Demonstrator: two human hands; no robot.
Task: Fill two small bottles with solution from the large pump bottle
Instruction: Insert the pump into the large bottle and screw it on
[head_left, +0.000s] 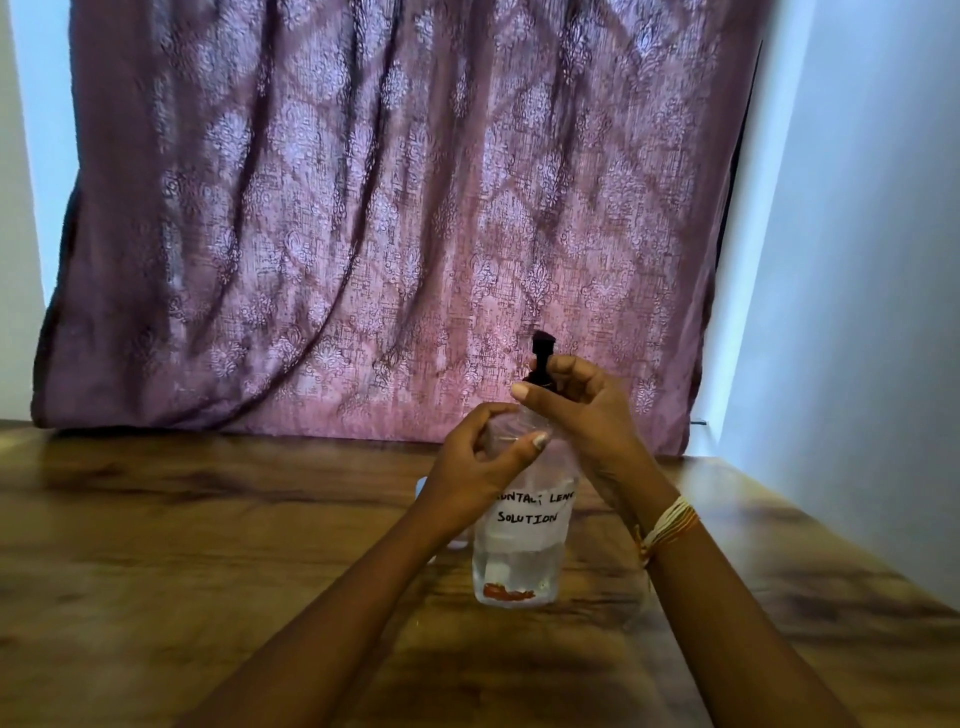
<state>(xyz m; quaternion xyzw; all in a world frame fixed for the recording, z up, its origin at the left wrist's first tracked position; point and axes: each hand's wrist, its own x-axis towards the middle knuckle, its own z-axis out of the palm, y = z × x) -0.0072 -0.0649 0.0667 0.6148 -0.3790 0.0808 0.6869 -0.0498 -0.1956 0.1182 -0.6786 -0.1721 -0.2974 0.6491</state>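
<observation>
Large clear plastic pump bottle with handwritten label (519, 540) upright on wooden table (208, 545), roughly a quarter full (so likely light, tippy). Left hand (475, 467) wraps shoulder; right hand (576, 410) clamps black pump collar (543, 358). Smooth wall probably slippery: hold shoulder.

Clear pump bottle (519, 551) upright on wooden table (208, 519), left hand (480, 462) gripping its shoulder, right hand (576, 405) curled around black pump (543, 351), purple curtain (389, 208) far behind.
</observation>
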